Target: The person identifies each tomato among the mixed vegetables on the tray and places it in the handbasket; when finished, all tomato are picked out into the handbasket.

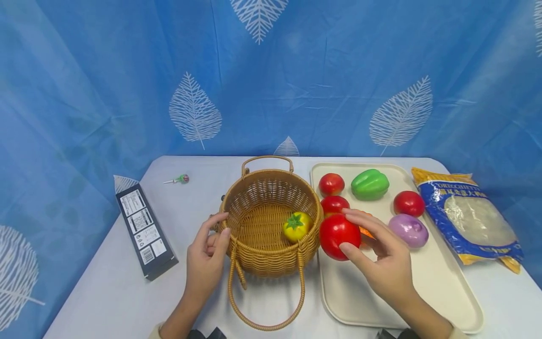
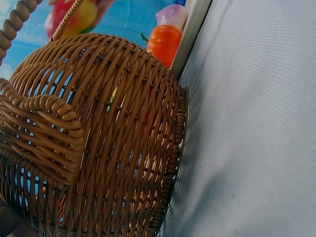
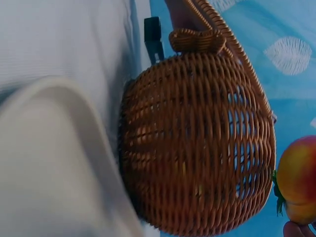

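Red tomato (image 1: 338, 237) sits pinched in the right hand (image 1: 387, 266), thumb opposing fingers for security, just beside the wicker basket (image 1: 271, 262); the left hand (image 1: 205, 263) touches the basket's left rim, probably to steady it, though whether it grips is unclear.

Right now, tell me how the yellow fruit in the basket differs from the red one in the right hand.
The yellow fruit lies inside the basket; the red fruit is held in the right hand. In the head view, the yellow fruit shows its green leaves, while the red fruit shows plain red skin. Both are rounded and glossy, with green leaves.
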Tool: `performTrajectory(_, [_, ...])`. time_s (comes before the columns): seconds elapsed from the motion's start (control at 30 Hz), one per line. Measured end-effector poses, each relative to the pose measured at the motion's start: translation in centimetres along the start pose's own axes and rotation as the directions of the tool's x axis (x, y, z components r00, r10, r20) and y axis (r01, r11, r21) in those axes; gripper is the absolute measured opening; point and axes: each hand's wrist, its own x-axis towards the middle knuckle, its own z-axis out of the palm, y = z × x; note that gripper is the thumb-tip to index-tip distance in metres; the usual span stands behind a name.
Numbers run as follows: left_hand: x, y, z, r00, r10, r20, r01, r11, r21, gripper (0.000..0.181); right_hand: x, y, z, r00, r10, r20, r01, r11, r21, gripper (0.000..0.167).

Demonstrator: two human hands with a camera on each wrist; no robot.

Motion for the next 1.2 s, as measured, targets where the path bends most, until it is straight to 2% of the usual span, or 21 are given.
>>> performTrajectory(0.2, [0.1,0.0,-0.1,1.000,0.003,0.004,-0.003,1.000,-0.001,0.033,1.3,-0.3,1.2,0.992,-0.123,-0.015,0.123,0.990,0.068,0.059])
performTrajectory(0.37, [0.1,0.1,-0.1,1.000,0.010,0.004,-0.010,1.000,-0.002,0.033,2.5,-0.4,2.2,0.984,-0.180,-0.001,0.179,0.977,0.119,0.057])
performTrajectory(0.57, [0.0,0.0,0.0,1.000,0.009,0.004,-0.009,1.000,0.002,0.034,3.7,0.0,3.5,0.975,-0.222,0.004,0.219,0.966,0.135,0.055])
performTrajectory(0.77, [0.0,0.0,0.0,1.000,0.010,0.005,-0.010,1.000,0.000,0.034,4.5,-0.1,4.4,0.983,-0.181,0.023,0.176,0.973,0.148,0.056])
performTrajectory(0.9, [0.0,0.0,0.0,1.000,0.012,0.005,-0.012,1.000,-0.005,0.034,4.7,0.0,5.0,0.988,-0.147,0.053,0.139,0.982,0.126,0.058])
performTrajectory(1.2, [0.0,0.0,0.0,1.000,0.020,0.002,-0.020,1.000,0.004,0.034,5.0,0.3,6.4,0.990,-0.112,0.081,0.107,0.992,0.064,0.056])
